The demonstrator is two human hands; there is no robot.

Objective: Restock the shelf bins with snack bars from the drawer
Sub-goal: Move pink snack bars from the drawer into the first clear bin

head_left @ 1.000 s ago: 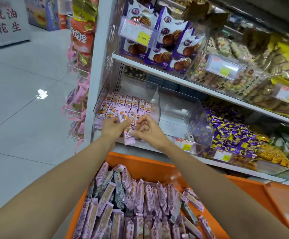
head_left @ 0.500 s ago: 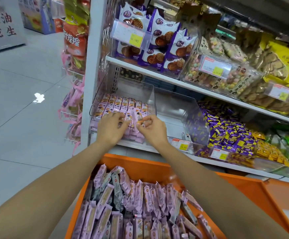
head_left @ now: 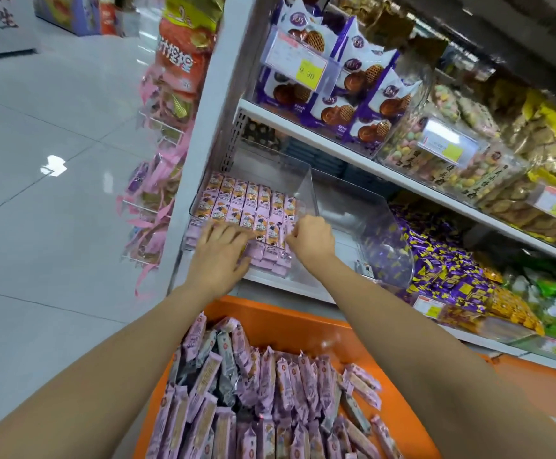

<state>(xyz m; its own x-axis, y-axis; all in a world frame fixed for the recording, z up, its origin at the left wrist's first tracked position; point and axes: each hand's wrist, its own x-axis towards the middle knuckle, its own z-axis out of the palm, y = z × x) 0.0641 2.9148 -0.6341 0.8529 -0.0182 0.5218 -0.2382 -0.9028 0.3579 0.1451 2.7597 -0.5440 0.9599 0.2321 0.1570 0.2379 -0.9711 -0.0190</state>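
**Q:** Where are the hands?

**A:** Both reach away from the viewer into a clear plastic bin (head_left: 307, 185) on the lower shelf (head_left: 283, 288), at the left end of the shelving. The left hand (head_left: 218, 251) lies flat, its fingers straight and spread, pressing on the near row of snack bars (head_left: 253, 202) in the bin. The right hand (head_left: 311, 241) is just to its right. Its fingers are curled and its fingertips touch the right end of the same row. Whether it actually pinches a bar cannot be told.

**Q:** How do the bars lie in the bin?

**A:** They are in pink wrappers, side by side, in tidy rows running left to right from the far part of the bin to its front.

**Q:** And the drawer?

**A:** An orange drawer (head_left: 296, 323) stands open below the shelf, nearest the viewer, between the two forearms. It holds a heap of loose bars (head_left: 270, 385) in the same pink wrapping. Most are packed on end and lean together, and a few lie flat at the right.

**Q:** What surrounds them?

**A:** Further right on the lower shelf are purple-and-yellow sweets (head_left: 442, 260). On the shelf above are purple waffle packs (head_left: 366, 91) behind a price tag (head_left: 306, 71) reading 9.90. A pale tiled floor (head_left: 54, 120) lies to the left.
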